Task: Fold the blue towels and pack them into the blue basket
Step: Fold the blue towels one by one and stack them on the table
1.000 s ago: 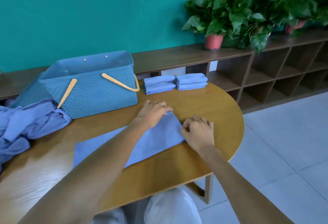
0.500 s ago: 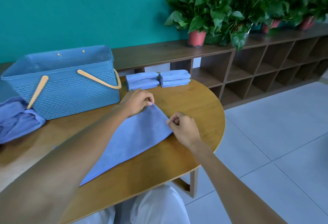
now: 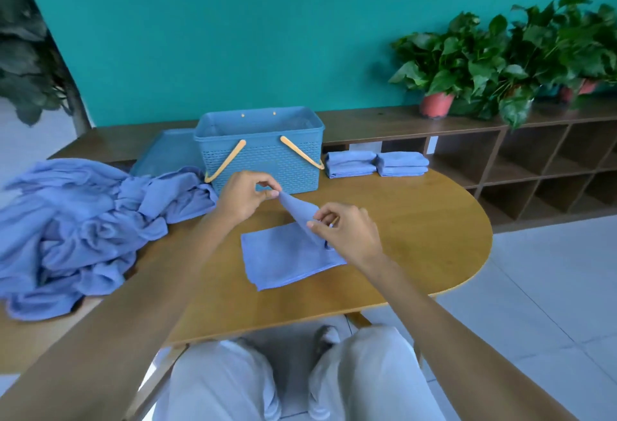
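Note:
A blue towel (image 3: 283, 255) lies half folded on the wooden table (image 3: 417, 237), its right end lifted off the surface. My left hand (image 3: 242, 198) pinches the far lifted corner. My right hand (image 3: 347, 232) pinches the near lifted corner. The blue basket (image 3: 263, 150) with yellow handles stands just behind my hands. A heap of unfolded blue towels (image 3: 73, 227) covers the table's left side. Two stacks of folded blue towels (image 3: 375, 163) sit to the right of the basket.
A blue lid (image 3: 167, 153) leans behind the basket on the left. A low wooden shelf unit (image 3: 534, 160) runs along the teal wall with potted plants (image 3: 467, 63) on top. My knees show under the table's front edge.
Both hands went from pressing the towel flat to pinching its right corners and lifting them. They have carried that end up and leftwards over the towel. The camera view swung left.

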